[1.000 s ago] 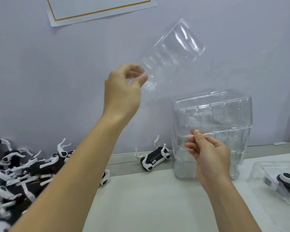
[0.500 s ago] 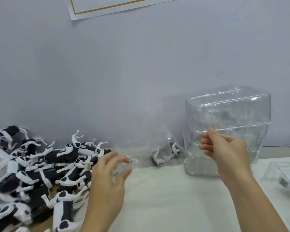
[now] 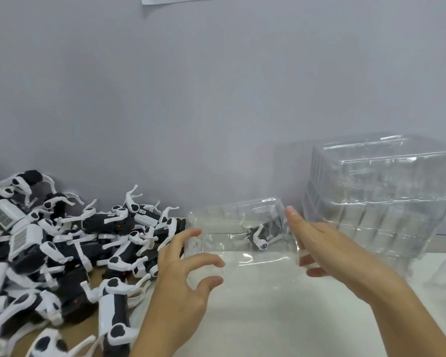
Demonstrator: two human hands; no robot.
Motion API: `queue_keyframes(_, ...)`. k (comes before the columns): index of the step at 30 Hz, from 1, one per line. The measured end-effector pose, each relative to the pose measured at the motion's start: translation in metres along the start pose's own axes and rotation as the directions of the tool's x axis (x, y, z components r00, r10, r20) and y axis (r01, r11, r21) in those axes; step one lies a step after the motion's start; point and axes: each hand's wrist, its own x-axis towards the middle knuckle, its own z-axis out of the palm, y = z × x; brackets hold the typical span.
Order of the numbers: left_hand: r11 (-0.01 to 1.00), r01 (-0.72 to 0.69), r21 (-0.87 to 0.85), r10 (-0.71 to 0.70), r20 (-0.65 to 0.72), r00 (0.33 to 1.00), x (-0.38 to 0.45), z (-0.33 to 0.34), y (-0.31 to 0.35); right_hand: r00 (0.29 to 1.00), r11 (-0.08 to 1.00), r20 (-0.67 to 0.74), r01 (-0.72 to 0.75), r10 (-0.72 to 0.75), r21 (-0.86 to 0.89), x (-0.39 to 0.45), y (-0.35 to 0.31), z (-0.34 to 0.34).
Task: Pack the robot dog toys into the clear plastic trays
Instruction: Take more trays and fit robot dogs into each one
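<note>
Here, 1 clear plastic tray (image 3: 242, 235) sits on the white table (image 3: 268, 318), held between 2 hands. The left hand (image 3: 183, 279) curls its fingers on the tray's left end; the right hand (image 3: 327, 251) presses straight fingers against its right end. Left of the tray lies the robot dog toy pile (image 3: 62, 253); right of it stands the tray stack (image 3: 379, 202).
</note>
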Motion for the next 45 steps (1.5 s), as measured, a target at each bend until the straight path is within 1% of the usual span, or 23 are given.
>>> queue_keyframes(3,0.999,-0.042,0.009,0.042,0.009,0.999,0.000,-0.002,-0.001,0.993,0.979,-0.045,0.101,-0.110,-0.178,0.000,0.000,0.003)
queue_keyframes(6,0.998,-0.048,-0.033,0.050,0.060,0.997,0.001,-0.006,0.004,0.983,0.938,-0.112,0.101,-0.145,-0.331,-0.001,0.000,0.004)
queue_keyframes(7,0.996,-0.045,-0.078,0.048,0.042,0.998,0.001,-0.006,0.005,0.984,0.939,-0.119,0.086,-0.132,-0.332,-0.002,-0.001,0.004)
queue_keyframes(9,0.979,-0.015,-0.201,0.000,-0.078,0.997,0.004,-0.004,0.006,0.988,0.953,-0.113,0.068,-0.106,-0.294,-0.005,-0.004,0.002)
queue_keyframes(11,0.939,0.091,-0.332,-0.153,-0.167,0.974,0.006,-0.001,0.004,0.995,0.961,-0.057,0.064,-0.083,-0.269,-0.007,-0.006,-0.001)
queue_keyframes(12,0.895,0.173,-0.412,-0.254,-0.152,0.955,0.007,-0.001,0.002,0.998,0.960,-0.010,0.059,-0.064,-0.273,-0.009,-0.006,-0.002)
queue_keyframes(14,0.734,0.346,-0.585,-0.428,-0.004,0.904,0.009,0.001,-0.005,0.997,0.950,0.083,0.031,-0.006,-0.312,-0.011,-0.005,-0.002)
queue_keyframes(15,0.652,0.413,-0.636,-0.474,0.083,0.876,0.009,0.001,-0.009,0.992,0.936,0.120,0.013,0.031,-0.353,-0.012,-0.004,-0.001)
queue_keyframes(16,0.600,0.457,-0.656,-0.492,0.147,0.858,0.009,0.002,-0.012,0.987,0.915,0.148,-0.003,0.068,-0.403,-0.013,-0.004,0.000)
queue_keyframes(17,0.603,0.481,-0.636,-0.496,0.173,0.851,0.008,0.002,-0.015,0.982,0.883,0.165,-0.009,0.097,-0.470,-0.013,-0.004,0.000)
queue_keyframes(19,0.693,0.504,-0.515,-0.497,0.164,0.852,0.006,0.004,-0.017,0.983,0.779,0.139,-0.005,0.118,-0.627,-0.012,-0.005,0.001)
queue_keyframes(21,0.748,0.511,-0.424,-0.495,0.158,0.855,0.004,0.006,-0.018,0.998,0.724,0.053,0.003,0.047,-0.690,-0.007,-0.002,0.003)
queue_keyframes(23,0.737,0.530,-0.420,-0.500,0.190,0.845,0.003,0.009,-0.020,0.998,0.784,-0.049,0.005,-0.045,-0.620,-0.001,0.002,0.007)
queue_keyframes(26,0.711,0.556,-0.430,-0.510,0.228,0.829,0.004,0.016,-0.022,0.968,0.895,-0.168,0.094,-0.184,-0.435,0.001,-0.002,0.019)
queue_keyframes(29,0.709,0.567,-0.419,-0.521,0.231,0.822,0.005,0.019,-0.022,0.927,0.917,-0.240,0.195,-0.288,-0.348,0.008,-0.011,0.026)
queue_keyframes(31,0.710,0.564,-0.422,-0.536,0.197,0.821,0.005,0.020,-0.022,0.922,0.905,-0.230,0.214,-0.311,-0.367,0.021,-0.022,0.029)
queue_keyframes(32,0.711,0.558,-0.428,-0.539,0.178,0.824,0.005,0.020,-0.021,0.937,0.900,-0.198,0.195,-0.289,-0.390,0.030,-0.028,0.031)
queue_keyframes(34,0.718,0.546,-0.432,-0.538,0.152,0.829,0.007,0.022,-0.018,0.980,0.871,-0.109,0.091,-0.163,-0.483,0.050,-0.037,0.036)
queue_keyframes(36,0.727,0.541,-0.423,-0.536,0.145,0.832,0.007,0.021,-0.018,0.999,0.770,-0.009,0.029,-0.045,-0.638,0.066,-0.042,0.047)
queue_keyframes(38,0.736,0.537,-0.411,-0.529,0.144,0.836,0.007,0.021,-0.019,0.996,0.652,0.082,0.075,-0.020,-0.755,0.074,-0.040,0.059)
queue_keyframes(39,0.740,0.535,-0.408,-0.527,0.144,0.838,0.007,0.020,-0.020,0.995,0.622,0.098,0.096,-0.031,-0.777,0.076,-0.039,0.064)
queue_keyframes(41,0.747,0.532,-0.399,-0.521,0.145,0.841,0.008,0.020,-0.021,0.996,0.659,0.057,0.087,-0.067,-0.747,0.083,-0.034,0.066)
queue_keyframes(45,0.766,0.516,-0.384,-0.511,0.123,0.850,0.009,0.020,-0.022,0.979,0.813,-0.065,0.123,-0.194,-0.570,0.093,-0.034,0.062)
